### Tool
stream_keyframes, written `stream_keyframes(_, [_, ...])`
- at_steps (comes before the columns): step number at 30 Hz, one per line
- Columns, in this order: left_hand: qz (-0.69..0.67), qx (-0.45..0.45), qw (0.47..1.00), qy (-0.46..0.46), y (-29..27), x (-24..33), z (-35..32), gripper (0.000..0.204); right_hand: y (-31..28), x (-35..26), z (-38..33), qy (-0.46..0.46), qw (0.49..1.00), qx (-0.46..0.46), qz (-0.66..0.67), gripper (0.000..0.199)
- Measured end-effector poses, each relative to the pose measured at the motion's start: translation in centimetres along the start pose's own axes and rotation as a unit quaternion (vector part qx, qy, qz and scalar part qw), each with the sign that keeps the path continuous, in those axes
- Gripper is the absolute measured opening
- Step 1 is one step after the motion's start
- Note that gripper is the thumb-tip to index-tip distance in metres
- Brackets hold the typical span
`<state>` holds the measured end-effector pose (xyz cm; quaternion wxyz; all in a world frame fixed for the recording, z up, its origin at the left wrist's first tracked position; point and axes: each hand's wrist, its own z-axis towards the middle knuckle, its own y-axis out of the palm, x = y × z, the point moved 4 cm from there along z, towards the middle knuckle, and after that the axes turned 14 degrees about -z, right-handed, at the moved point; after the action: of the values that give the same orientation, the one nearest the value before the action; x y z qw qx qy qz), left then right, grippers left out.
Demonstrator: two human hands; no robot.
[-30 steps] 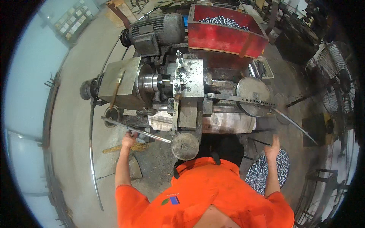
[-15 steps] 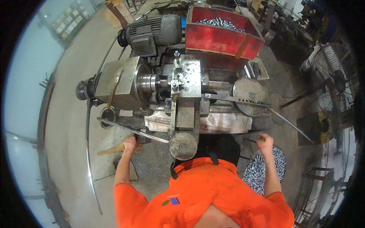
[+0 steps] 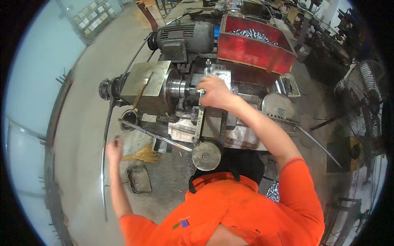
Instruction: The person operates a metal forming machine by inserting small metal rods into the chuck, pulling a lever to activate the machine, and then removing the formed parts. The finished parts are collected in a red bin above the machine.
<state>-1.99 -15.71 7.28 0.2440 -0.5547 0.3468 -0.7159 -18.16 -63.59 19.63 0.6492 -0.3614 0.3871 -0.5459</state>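
Observation:
My right hand reaches over the tool post of a small lathe, its fingers curled down beside the steel chuck. Whatever those fingers grip is hidden beneath them. Out to the left, my left hand is raised with curled fingers, slightly blurred. A dark spot shows at its fingertips, too small to name. It is apart from the long lever, which runs to a round disc at the front of the cross slide. Behind the chuck sits the metal-covered headstock.
A red box of small metal pieces stands behind the lathe, beside a motor. More metal pieces lie at my right side, partly covered by my arm. A straw broom lies on the left floor; a fan stands right.
My right hand has moved from above the metal pieces at my right up to the tool post and chuck. My left hand has shifted left, away from the lever. The view has shifted slightly.

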Motion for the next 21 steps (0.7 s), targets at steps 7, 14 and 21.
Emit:
stream_keyframes(7, [0.123,0.107,0.972,-0.170,-8.3,-6.5,-4.5,0.043,4.9,-3.1,5.4,0.017,0.984,-0.161,-0.072,0.024])
stream_keyframes(14, [0.200,0.161,0.954,-0.153,-6.9,-2.7,-5.4,0.046,3.8,-2.8,4.9,0.050,0.984,-0.170,-0.001,0.022])
stream_keyframes(21, [0.252,0.150,0.949,-0.117,-9.6,-7.6,-0.7,0.046,4.6,-2.5,5.2,0.056,0.977,-0.197,-0.061,0.024])
